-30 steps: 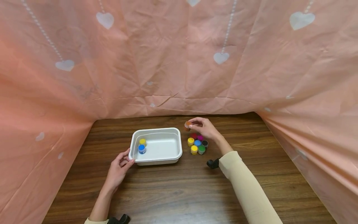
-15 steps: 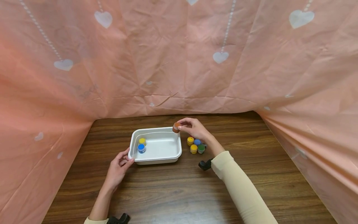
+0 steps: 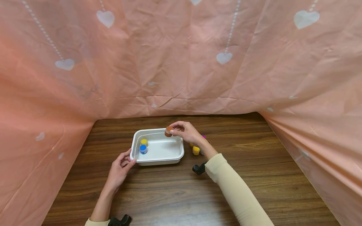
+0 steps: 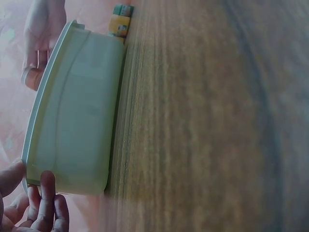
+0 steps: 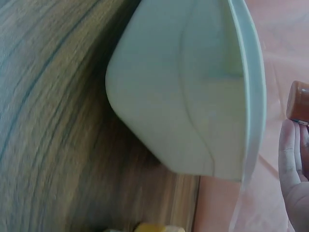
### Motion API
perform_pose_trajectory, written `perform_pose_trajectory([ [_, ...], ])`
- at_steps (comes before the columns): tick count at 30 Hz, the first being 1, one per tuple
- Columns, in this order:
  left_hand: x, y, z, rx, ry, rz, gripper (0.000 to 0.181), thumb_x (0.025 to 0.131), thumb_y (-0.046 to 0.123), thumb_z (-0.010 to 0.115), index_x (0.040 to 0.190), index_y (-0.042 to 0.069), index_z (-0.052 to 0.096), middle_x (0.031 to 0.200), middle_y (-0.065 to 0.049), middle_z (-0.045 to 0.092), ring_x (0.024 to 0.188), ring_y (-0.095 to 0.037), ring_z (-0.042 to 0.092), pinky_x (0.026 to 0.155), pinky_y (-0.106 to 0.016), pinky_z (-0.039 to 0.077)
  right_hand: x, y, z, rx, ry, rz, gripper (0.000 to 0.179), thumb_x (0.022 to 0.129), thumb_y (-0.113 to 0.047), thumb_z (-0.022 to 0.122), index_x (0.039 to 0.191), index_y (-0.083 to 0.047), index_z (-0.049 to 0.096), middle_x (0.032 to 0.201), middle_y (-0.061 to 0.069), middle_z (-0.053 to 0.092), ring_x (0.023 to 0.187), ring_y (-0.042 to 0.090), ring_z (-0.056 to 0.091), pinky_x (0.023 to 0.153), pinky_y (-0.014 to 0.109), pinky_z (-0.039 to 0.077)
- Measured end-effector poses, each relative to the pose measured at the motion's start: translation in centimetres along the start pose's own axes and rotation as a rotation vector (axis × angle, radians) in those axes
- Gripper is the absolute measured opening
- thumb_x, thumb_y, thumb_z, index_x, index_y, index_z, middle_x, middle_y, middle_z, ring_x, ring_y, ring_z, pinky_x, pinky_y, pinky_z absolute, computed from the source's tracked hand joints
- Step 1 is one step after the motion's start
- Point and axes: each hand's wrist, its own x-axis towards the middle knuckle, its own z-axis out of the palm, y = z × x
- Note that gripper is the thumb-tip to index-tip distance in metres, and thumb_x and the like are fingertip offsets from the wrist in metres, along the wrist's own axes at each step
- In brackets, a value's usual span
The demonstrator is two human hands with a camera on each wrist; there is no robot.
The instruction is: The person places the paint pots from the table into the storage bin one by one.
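On a dark wood-grain desk [image 3: 158,194], in front of a peach curtain [image 3: 181,69] printed with hearts, a white plastic tray [image 3: 158,162] sits just left of a small group of paint pots. My left hand [image 3: 121,166] grips the tray's near left corner, thumb at the rim. My right hand [image 3: 186,131] pinches an orange-brown paint pot [image 3: 168,131] between thumb and fingers, holding it above the tray toward its far side, clear of the rim.

Inside the tray, at the left end, a yellow-lidded pot [image 3: 144,142] and a blue-lidded pot [image 3: 143,149] stand side by side. I judge the filling to be at an early stage: two pots in, the third in my fingers and not yet set down. Left on the desk are a yellow pot [image 3: 196,151], a green-lidded pot [image 4: 123,10] and others; my right arm partly hides the group, so I cannot count them.
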Motion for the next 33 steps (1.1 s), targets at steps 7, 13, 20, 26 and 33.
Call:
perform_pose_trajectory([
  [7, 0.0, 0.0, 0.0, -0.009, 0.001, -0.004, 0.058, 0.101, 0.012, 0.069, 0.154, 0.004, 0.046, 0.113, -0.012, 0.053, 0.092, -0.005, 0.061, 0.077, -0.014, 0.049, 0.6, -0.1, 1.5, 0.023, -0.006, -0.009, 0.028, 0.1, -0.015, 0.071, 0.127, -0.006, 0.07, 0.114, 0.012, 0.073, 0.098, 0.019, 0.069, 0.085, 0.029, 0.057],
  [13, 0.1, -0.1, 0.0, -0.004, 0.004, 0.005, 0.058, 0.101, 0.012, 0.069, 0.153, 0.003, 0.047, 0.112, -0.012, 0.053, 0.092, -0.004, 0.061, 0.077, -0.014, 0.049, 1.2, -0.2, 2.7, 0.025, -0.035, -0.005, 0.032, 0.1, -0.016, 0.07, 0.129, -0.004, 0.068, 0.118, 0.013, 0.072, 0.103, 0.02, 0.069, 0.089, 0.029, 0.057],
  [20, 0.1, -0.3, 0.0, -0.007, 0.002, 0.008, 0.058, 0.1, 0.012, 0.07, 0.153, 0.003, 0.047, 0.11, -0.011, 0.054, 0.092, -0.005, 0.063, 0.077, -0.016, 0.05, 1.6, -0.6, 4.4, 0.022, -0.043, -0.01, 0.032, 0.099, -0.017, 0.072, 0.128, -0.003, 0.069, 0.117, 0.014, 0.072, 0.1, 0.018, 0.068, 0.087, 0.028, 0.057],
  [26, 0.1, -0.3, 0.1, -0.023, 0.002, 0.008, 0.056, 0.1, 0.01, 0.069, 0.152, 0.003, 0.048, 0.108, -0.011, 0.054, 0.091, -0.004, 0.062, 0.077, -0.016, 0.05, 1.9, -0.6, 5.7, 0.103, -0.075, 0.001, 0.031, 0.098, -0.012, 0.072, 0.126, 0.001, 0.069, 0.117, 0.018, 0.071, 0.096, 0.016, 0.068, 0.085, 0.03, 0.059],
  [33, 0.2, -0.3, 0.2, -0.022, 0.013, 0.027, 0.055, 0.1, 0.007, 0.069, 0.151, 0.001, 0.049, 0.109, -0.012, 0.054, 0.09, -0.003, 0.062, 0.076, -0.014, 0.051, 2.3, -0.5, 6.8, 0.079, -0.1, -0.002, 0.029, 0.099, -0.012, 0.071, 0.125, 0.001, 0.069, 0.112, 0.012, 0.073, 0.094, 0.014, 0.069, 0.089, 0.036, 0.059],
])
